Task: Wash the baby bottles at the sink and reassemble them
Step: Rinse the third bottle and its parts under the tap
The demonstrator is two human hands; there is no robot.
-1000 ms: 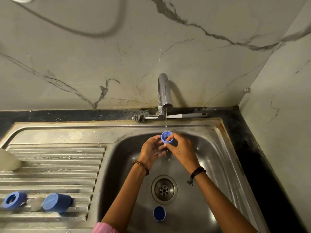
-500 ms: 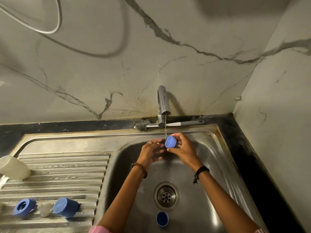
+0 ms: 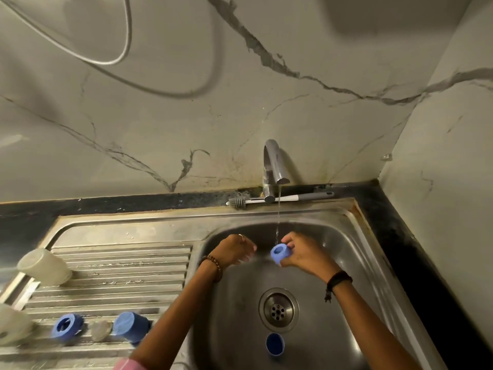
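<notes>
The blue ring (image 3: 280,252) is a small hollow plastic collar, light and stiff, and wet under the tap (image 3: 274,166) it is likely slippery; the safest hold is across its outer wall, thumb on one side and fingers on the other, not on the thin rim. The right hand (image 3: 304,253) has it just so, fingers curled round the wall and the open end turned leftward, with the thin stream falling on its upper edge above the sink (image 3: 346,236). The left hand (image 3: 234,249) hangs just beside the ring, apart from it, its fingers loosely bent and holding nothing as far as the soft focus lets me judge. A blue cap (image 3: 274,343) lies in the basin near the drain (image 3: 278,308), well below both hands. On the drainboard to the left rest another ring (image 3: 65,328), a clear teat (image 3: 99,329), a second cap (image 3: 130,327) and a pale bottle (image 3: 44,267) on its side, all well apart from the hands.
</notes>
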